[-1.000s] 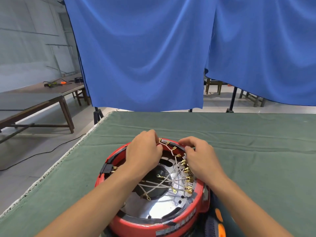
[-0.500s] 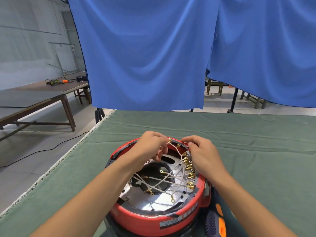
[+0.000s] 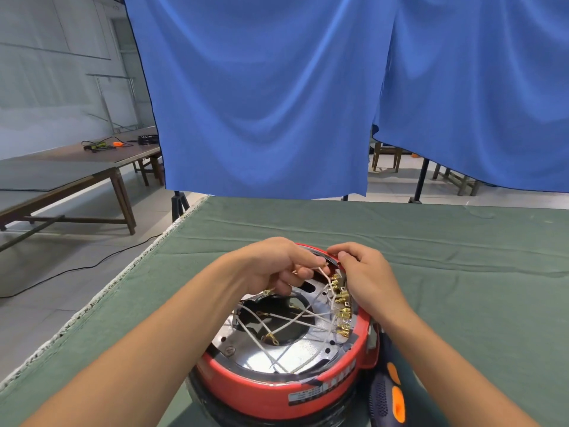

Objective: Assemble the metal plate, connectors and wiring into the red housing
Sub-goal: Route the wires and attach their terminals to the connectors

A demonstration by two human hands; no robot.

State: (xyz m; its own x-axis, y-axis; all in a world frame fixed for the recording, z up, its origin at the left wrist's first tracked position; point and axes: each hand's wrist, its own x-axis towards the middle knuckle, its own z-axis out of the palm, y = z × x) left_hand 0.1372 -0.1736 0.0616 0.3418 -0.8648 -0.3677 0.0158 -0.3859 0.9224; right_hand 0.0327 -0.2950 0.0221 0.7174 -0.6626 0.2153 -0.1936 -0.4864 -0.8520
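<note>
The round red housing [image 3: 277, 392] stands on the green cloth near the front edge. A shiny metal plate [image 3: 295, 355] with a dark centre hole lies inside it. White wires [image 3: 289, 322] cross the plate, and a row of brass connectors [image 3: 341, 306] runs along the right inner rim. My left hand [image 3: 277, 266] hovers over the far rim and pinches a white wire between thumb and fingers. My right hand [image 3: 366, 275] rests on the far right rim, its fingertips curled at the top of the connector row; what they grip is hidden.
A dark blue and orange electric screwdriver [image 3: 388, 396] lies right of the housing by my right forearm. The green cloth [image 3: 462, 288] covers the table. Blue curtains [image 3: 261, 97] hang behind. A wooden bench [image 3: 61, 177] stands at the left.
My left hand has lifted off the plate and drawn a white wire up toward the far rim. The right hand shifted slightly toward the far rim. The camera tilted a little.
</note>
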